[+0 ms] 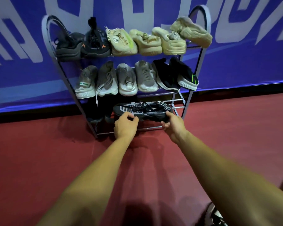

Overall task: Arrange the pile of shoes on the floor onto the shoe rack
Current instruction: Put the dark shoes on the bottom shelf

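Both hands grip one black and grey sneaker, held sideways. The left hand curls fingers and thumb round the toe end, and the right hand wraps the heel end. The sneaker hangs at the front of the bottom tier of the metal shoe rack, just above the rails on its open right side.

Likely risks: the sneaker lies across the tier rather than toe-in. Set down like this, it could take the room of several shoes or tip through the gaps between the thin rails. Its loose laces could snag a rail. A knock to the frame could shake off the overhanging beige shoe at the top tier's right end.

- **Top tier:** six shoes, two dark and four beige.
- **Middle tier:** six shoes, four pale grey and two black.
- **Bottom tier:** perhaps two shadowed shoes at left; the number is unclear.
- **Red floor:** one more floor shoe, at the lower right edge.
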`<state>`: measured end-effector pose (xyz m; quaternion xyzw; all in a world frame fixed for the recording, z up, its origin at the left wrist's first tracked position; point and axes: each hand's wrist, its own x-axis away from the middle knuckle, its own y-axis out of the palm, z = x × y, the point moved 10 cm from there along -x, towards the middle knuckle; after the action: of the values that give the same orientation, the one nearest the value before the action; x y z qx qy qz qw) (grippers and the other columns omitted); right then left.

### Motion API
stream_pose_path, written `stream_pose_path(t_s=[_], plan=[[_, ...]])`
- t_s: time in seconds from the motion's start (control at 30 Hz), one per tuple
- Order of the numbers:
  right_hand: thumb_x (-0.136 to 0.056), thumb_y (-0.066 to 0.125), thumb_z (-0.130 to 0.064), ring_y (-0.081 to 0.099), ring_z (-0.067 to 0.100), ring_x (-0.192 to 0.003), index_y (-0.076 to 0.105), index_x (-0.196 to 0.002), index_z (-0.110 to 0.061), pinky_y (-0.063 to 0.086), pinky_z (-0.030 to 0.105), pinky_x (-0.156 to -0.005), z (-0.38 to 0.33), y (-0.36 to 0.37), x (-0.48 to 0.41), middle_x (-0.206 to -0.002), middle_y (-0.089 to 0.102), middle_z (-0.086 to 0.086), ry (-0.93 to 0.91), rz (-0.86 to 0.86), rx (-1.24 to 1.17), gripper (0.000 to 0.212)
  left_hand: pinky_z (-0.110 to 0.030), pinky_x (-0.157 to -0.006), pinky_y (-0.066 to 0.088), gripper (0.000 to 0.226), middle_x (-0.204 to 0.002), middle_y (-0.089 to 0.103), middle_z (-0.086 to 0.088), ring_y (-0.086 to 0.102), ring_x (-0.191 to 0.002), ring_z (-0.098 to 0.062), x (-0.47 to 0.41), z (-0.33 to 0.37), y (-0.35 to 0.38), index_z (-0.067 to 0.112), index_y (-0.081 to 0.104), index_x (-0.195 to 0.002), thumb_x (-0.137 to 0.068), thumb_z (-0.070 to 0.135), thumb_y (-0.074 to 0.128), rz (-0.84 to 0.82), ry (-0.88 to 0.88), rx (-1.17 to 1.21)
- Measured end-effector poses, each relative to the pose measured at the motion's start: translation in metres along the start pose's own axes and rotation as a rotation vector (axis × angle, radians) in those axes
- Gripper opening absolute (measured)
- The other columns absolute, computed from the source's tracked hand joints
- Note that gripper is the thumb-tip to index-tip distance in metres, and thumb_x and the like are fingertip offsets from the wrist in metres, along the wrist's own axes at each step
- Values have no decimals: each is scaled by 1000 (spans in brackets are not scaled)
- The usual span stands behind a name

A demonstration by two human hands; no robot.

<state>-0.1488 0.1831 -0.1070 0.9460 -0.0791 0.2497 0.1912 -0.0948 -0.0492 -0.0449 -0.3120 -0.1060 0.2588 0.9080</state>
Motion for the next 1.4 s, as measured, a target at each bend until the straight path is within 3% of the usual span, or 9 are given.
stream_pose_path(t_s=[0.13, 0.27, 0.33, 0.47, 0.67, 0.9, 1.07, 1.27, 1.4], plan=[[-97, 57, -15, 59, 11, -51, 52, -133, -3, 43, 18, -43, 21, 3, 2, -91, 67, 10, 40, -24, -37, 38, -38, -84, 53, 39, -105, 71, -7, 66, -96, -28, 3, -18, 41, 30, 53, -94, -71, 55, 72, -152, -208, 322], [-97, 59, -19, 62, 9, -51, 44, -138, -3, 45, 19, -44, 41, 9, 1, -97, 64, 14, 62, -60, -31, 47, -27, -58, 44, 43, -102, 68, -6, 61, -77, -16, 6, -20, 80, 18, 51, -115, -84, 38, 72, -244, -392, 609], [-95, 62, -21, 62, 9, -51, 45, -137, -2, 44, 20, -45, 44, 12, 2, -89, 64, 12, 69, -91, -1, 49, -27, -61, 43, 43, -100, 66, -6, 60, -79, -17, 1, -19, 86, 17, 48, -113, -82, 33, 73, -199, -425, 676], [-90, 70, -30, 62, 11, -54, 49, -120, -3, 43, 23, -49, 40, 13, 1, -78, 60, 6, 41, -154, 127, 45, -32, -77, 46, 42, -111, 68, -6, 68, -100, -22, -17, -23, 92, 28, 46, -94, -67, 40, 76, -174, -416, 643], [-78, 68, -64, 50, 10, -60, 58, -103, -17, 38, 27, -60, 26, 6, -9, -72, 54, -6, -49, -121, 331, 55, -45, -90, 56, 55, -108, 72, -11, 69, -89, -23, -50, -25, 89, 28, 54, -92, -43, 47, 71, -124, -394, 613], [-84, 70, -45, 45, 10, -66, 68, -116, -11, 33, 28, -62, 32, 11, -23, -81, 56, -2, -19, -106, 298, 47, -30, -77, 51, 42, -113, 67, -4, 61, -87, -15, -55, -6, 76, 25, 61, -114, -75, 26, 74, -152, -324, 615], [-83, 66, -29, 36, 7, -51, 62, -95, -15, 22, 26, -55, 43, 17, -36, -61, 45, -5, 55, -139, 225, 19, -22, -61, 40, 62, -114, 67, 11, 60, -87, -2, -44, -4, 103, 23, 49, -141, -84, 5, 67, -335, -277, 623], [-87, 62, -24, 28, 9, -47, 42, -70, -22, 19, 26, -53, 54, 21, -51, -56, 27, -5, 78, -70, 100, 25, -34, -100, 50, 72, -133, 61, 1, 59, -117, -17, -49, -6, 118, 42, 47, -142, -75, 29, 71, -344, -246, 514], [-85, 62, -27, 30, 9, -44, 59, -82, -13, 23, 26, -49, 44, 25, -67, -53, 39, -4, 29, -23, 124, 15, -28, -102, 46, 66, -128, 59, 9, 58, -120, -17, -58, -6, 116, 36, 49, -143, -80, 37, 70, -277, -161, 393]])
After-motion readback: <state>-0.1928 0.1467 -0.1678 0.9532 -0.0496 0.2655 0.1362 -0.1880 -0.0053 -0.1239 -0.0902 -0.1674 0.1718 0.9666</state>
